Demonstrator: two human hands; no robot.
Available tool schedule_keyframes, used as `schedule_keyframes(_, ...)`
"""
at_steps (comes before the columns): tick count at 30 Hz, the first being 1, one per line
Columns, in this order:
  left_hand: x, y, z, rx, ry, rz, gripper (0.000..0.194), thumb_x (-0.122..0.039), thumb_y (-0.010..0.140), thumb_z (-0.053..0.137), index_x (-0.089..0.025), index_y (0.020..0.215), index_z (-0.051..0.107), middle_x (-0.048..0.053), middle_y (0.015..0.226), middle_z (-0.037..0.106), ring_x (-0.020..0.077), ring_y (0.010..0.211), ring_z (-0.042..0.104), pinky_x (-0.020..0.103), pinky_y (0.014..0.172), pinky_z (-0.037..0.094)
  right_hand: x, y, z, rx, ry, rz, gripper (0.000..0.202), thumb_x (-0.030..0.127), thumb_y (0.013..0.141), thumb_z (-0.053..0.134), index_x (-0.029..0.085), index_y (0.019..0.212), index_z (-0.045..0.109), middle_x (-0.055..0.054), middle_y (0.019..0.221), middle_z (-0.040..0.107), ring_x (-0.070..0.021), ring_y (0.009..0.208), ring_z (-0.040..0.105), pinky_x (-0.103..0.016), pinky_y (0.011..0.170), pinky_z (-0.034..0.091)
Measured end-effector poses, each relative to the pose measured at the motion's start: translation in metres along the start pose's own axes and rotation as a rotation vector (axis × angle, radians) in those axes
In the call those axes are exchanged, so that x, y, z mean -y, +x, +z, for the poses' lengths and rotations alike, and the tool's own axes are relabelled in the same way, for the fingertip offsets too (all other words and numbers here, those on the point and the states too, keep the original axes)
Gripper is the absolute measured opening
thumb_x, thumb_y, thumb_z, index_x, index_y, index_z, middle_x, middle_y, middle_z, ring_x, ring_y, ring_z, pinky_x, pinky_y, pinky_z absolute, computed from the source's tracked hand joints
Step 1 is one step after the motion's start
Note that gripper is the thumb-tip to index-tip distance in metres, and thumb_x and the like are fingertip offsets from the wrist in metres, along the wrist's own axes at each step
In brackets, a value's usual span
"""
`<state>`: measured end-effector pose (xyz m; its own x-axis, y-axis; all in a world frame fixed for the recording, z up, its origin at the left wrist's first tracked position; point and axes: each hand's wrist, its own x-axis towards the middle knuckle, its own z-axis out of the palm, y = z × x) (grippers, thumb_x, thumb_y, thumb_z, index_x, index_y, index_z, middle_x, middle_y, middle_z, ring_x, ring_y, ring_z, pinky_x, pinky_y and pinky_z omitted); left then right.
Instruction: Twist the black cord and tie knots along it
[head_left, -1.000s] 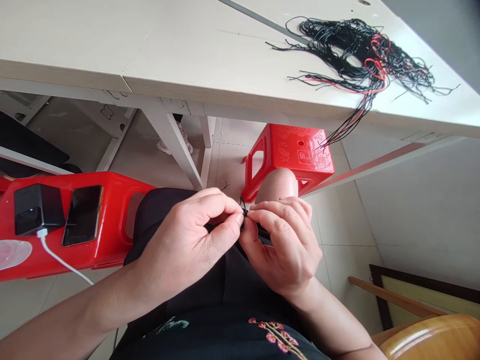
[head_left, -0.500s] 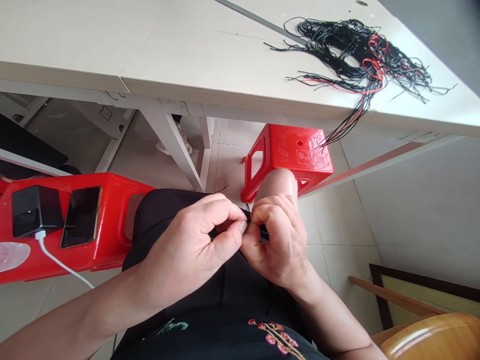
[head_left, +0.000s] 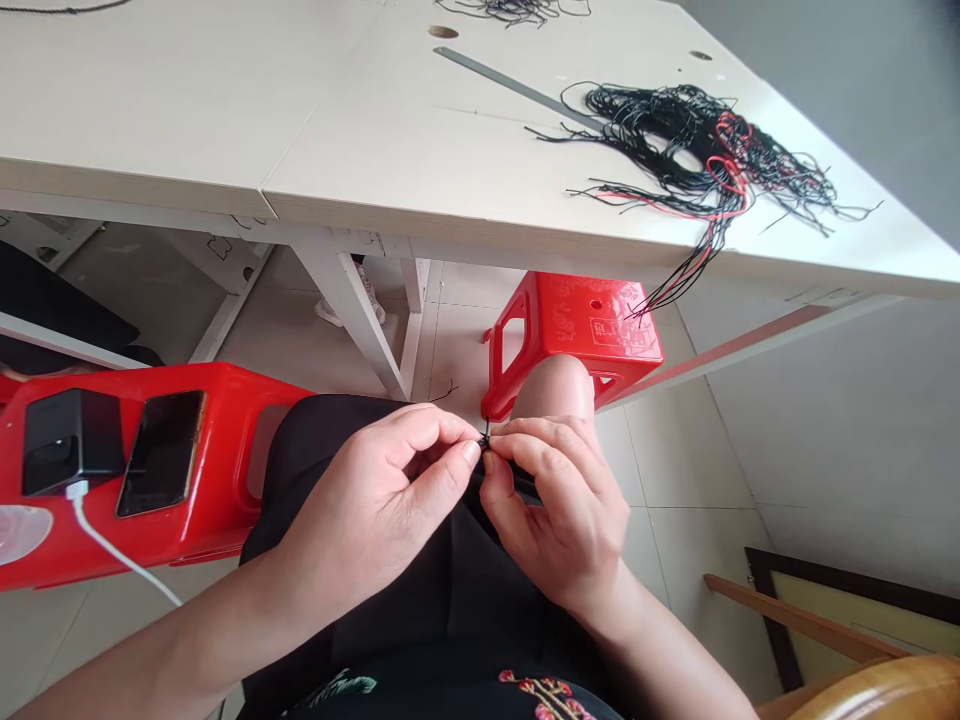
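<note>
Over my lap, my left hand (head_left: 397,490) pinches a small piece of black cord (head_left: 486,436) between thumb and index finger. From the other side my right hand (head_left: 562,500) grips the same cord, its thumb and fingertips meeting at a small dark knot or crossing. A short end of the cord sticks up between the two hands. Most of the piece is hidden by my fingers. On the table ahead lies a tangled bundle of black cords (head_left: 645,140) with a few red strands, some ends hanging over the front edge.
A white table (head_left: 187,130) spans the front, with a metal ruler (head_left: 510,82) on it. One red stool (head_left: 592,310) stands beneath; another red stool (head_left: 217,440) at left carries a phone (head_left: 161,440) and a black box (head_left: 73,440) with a white cable. A wooden chair (head_left: 885,690) is at lower right.
My right fingers have opened out from a tighter curl while staying on the cord. More of the cord's end shows between my hands. The view has tilted up, showing more of the table.
</note>
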<state>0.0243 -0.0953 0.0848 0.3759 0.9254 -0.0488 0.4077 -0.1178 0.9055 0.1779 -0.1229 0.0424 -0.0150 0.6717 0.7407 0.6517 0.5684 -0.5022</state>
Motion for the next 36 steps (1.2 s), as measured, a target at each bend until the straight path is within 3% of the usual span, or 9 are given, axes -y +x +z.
schedule_keyframes(6, 0.001, -0.002, 0.003, 0.007, 0.218, 0.200, 0.018, -0.013, 0.090, 0.051, -0.017, 0.079, 0.065, -0.001, 0.075, 0.061, 0.0084, 0.069, 0.059, 0.018, 0.065, 0.047, -0.001, 0.000, -0.003, 0.081, -0.110, -0.045, 0.015, 0.002, 0.081, 0.060, 0.016, 0.082, 0.058, -0.006, 0.075, 0.067, -0.0165, 0.069, 0.058, -0.034, 0.064, 0.052)
schedule_keyframes(11, -0.001, 0.000, 0.001, 0.132, 0.209, 0.188, 0.021, -0.010, 0.089, 0.048, -0.017, 0.077, 0.065, -0.001, 0.074, 0.058, 0.0085, 0.067, 0.057, 0.019, 0.063, 0.046, -0.006, 0.004, -0.009, 0.148, -0.101, -0.111, 0.017, 0.003, 0.079, 0.055, 0.019, 0.074, 0.051, -0.005, 0.069, 0.063, -0.0167, 0.064, 0.053, -0.033, 0.059, 0.048)
schedule_keyframes(16, -0.003, 0.001, -0.001, 0.167, 0.078, 0.079, 0.019, -0.016, 0.087, 0.052, -0.019, 0.071, 0.063, -0.003, 0.069, 0.056, 0.0081, 0.063, 0.054, 0.018, 0.059, 0.044, -0.009, 0.007, -0.007, 0.187, 0.349, 0.143, 0.018, 0.002, 0.072, 0.049, 0.020, 0.070, 0.047, 0.000, 0.064, 0.055, -0.0122, 0.058, 0.051, -0.027, 0.054, 0.046)
schedule_keyframes(20, -0.001, 0.001, -0.002, 0.172, -0.005, -0.050, 0.019, -0.019, 0.087, 0.052, -0.019, 0.070, 0.061, -0.004, 0.066, 0.055, 0.0082, 0.060, 0.049, 0.018, 0.056, 0.041, -0.011, 0.005, -0.004, 0.203, 0.677, 0.386, 0.015, 0.004, 0.073, 0.052, 0.019, 0.069, 0.052, 0.000, 0.067, 0.059, -0.0117, 0.060, 0.056, -0.025, 0.054, 0.049)
schedule_keyframes(23, 0.002, 0.001, -0.003, 0.143, -0.027, -0.102, 0.019, -0.023, 0.090, 0.053, -0.019, 0.073, 0.061, -0.005, 0.065, 0.053, 0.0080, 0.058, 0.047, 0.018, 0.053, 0.040, -0.009, 0.004, -0.006, 0.127, 0.540, 0.358, 0.015, 0.003, 0.077, 0.056, 0.018, 0.075, 0.058, -0.003, 0.073, 0.065, -0.0139, 0.066, 0.062, -0.028, 0.060, 0.054)
schedule_keyframes(28, 0.003, -0.001, -0.005, 0.109, -0.045, -0.112, 0.017, -0.024, 0.091, 0.054, -0.020, 0.076, 0.062, -0.005, 0.068, 0.055, 0.0077, 0.062, 0.050, 0.018, 0.057, 0.042, -0.001, 0.004, -0.011, 0.018, 0.176, 0.095, 0.020, 0.000, 0.079, 0.059, 0.019, 0.086, 0.061, -0.004, 0.078, 0.068, -0.0153, 0.071, 0.064, -0.032, 0.064, 0.055)
schedule_keyframes(36, -0.003, -0.004, 0.001, 0.056, 0.047, 0.034, 0.016, -0.017, 0.087, 0.055, -0.019, 0.074, 0.063, -0.003, 0.071, 0.059, 0.0090, 0.066, 0.056, 0.020, 0.061, 0.046, 0.001, 0.003, -0.005, 0.045, -0.059, -0.055, 0.021, -0.001, 0.076, 0.061, 0.018, 0.078, 0.056, -0.005, 0.070, 0.067, -0.0168, 0.062, 0.058, -0.033, 0.057, 0.050)
